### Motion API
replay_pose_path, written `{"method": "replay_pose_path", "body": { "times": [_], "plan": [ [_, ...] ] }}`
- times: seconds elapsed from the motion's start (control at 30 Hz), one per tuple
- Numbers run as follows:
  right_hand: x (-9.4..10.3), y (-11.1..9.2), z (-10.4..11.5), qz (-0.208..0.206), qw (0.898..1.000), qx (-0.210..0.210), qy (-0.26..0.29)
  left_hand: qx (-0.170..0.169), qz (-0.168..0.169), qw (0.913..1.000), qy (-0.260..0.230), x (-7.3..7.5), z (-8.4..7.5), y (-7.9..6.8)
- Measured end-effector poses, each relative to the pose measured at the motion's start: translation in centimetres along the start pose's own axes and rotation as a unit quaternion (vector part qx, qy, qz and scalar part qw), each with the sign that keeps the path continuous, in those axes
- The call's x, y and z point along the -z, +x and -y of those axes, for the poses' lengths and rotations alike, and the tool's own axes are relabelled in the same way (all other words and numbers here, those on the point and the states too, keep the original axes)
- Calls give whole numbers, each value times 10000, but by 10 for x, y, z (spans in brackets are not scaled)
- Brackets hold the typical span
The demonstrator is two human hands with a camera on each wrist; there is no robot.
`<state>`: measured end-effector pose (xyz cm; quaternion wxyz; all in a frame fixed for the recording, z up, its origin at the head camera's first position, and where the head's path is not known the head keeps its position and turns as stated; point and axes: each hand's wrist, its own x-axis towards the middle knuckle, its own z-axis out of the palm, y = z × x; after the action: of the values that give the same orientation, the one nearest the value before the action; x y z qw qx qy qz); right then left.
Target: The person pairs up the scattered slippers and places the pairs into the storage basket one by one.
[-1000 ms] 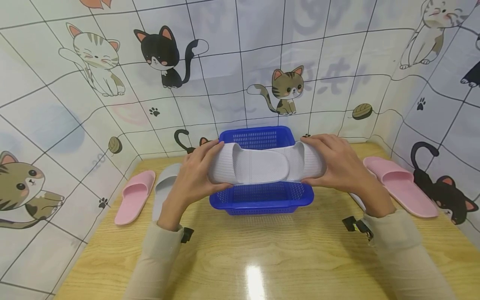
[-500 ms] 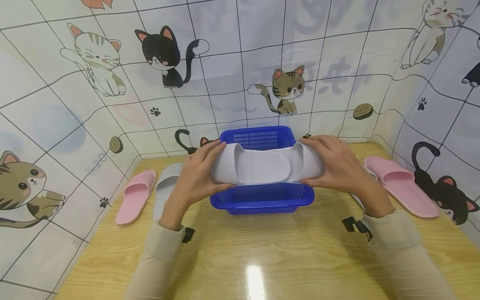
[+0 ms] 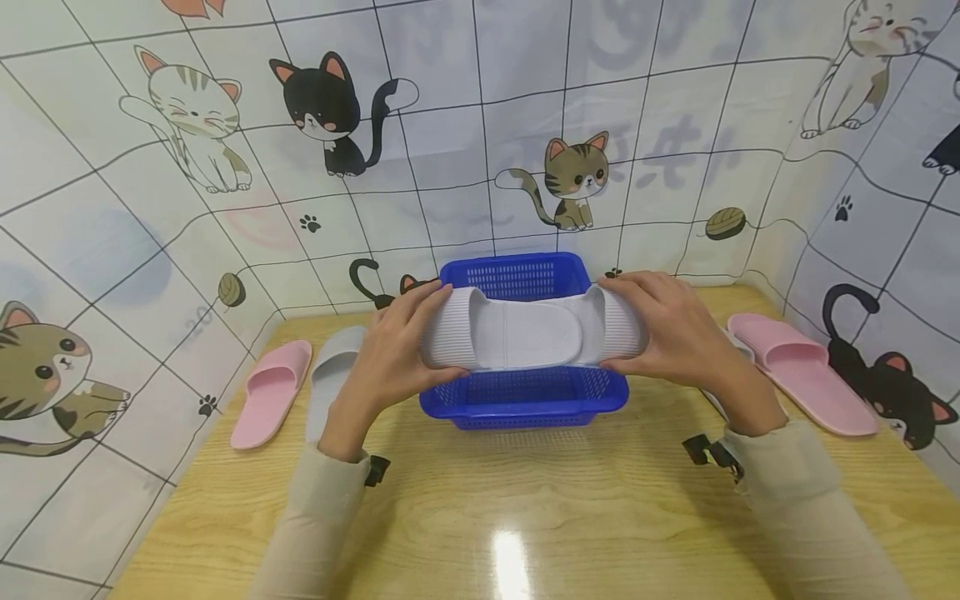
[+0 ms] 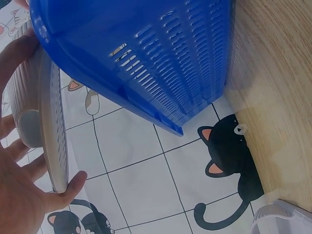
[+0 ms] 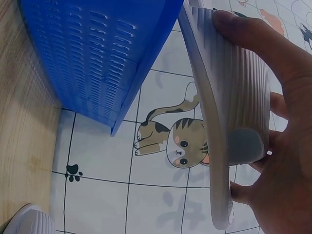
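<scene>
Over the blue basket (image 3: 525, 410), a pair of pale grey slippers is held level, soles overlapping and ribbed straps facing outward. My left hand (image 3: 384, 362) grips the strap end of the left slipper (image 3: 450, 329), thumb along the near edge. The right slipper (image 3: 624, 323) is gripped the same way at its strap end by my right hand (image 3: 675, 337). Its rounded edge and ribbed strap (image 5: 243, 92) show close up in the right wrist view. In the head view the left slipper's heel lies on top of the right one's sole.
On the wooden table (image 3: 465, 500), a pink slipper (image 3: 272, 392) and a grey slipper (image 3: 326, 379) lie at left. Another pink slipper (image 3: 810, 371) lies at right, beside a pale slipper (image 3: 716, 402) mostly hidden by my right forearm. A cat-print curtain (image 3: 465, 167) rises behind the basket.
</scene>
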<state>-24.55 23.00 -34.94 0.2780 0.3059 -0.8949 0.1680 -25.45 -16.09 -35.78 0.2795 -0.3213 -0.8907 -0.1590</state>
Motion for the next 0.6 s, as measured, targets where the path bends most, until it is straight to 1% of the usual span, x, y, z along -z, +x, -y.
{"method": "replay_pose_path", "body": {
  "times": [0.23,0.6],
  "plan": [
    [-1,0,0,27,10000,-2,-26,37,53,10000,10,-1,0,-1],
    [-2,0,0,47,10000,-29,-50,-12,-22,10000,-15,-1,-1,-1]
  ]
}}
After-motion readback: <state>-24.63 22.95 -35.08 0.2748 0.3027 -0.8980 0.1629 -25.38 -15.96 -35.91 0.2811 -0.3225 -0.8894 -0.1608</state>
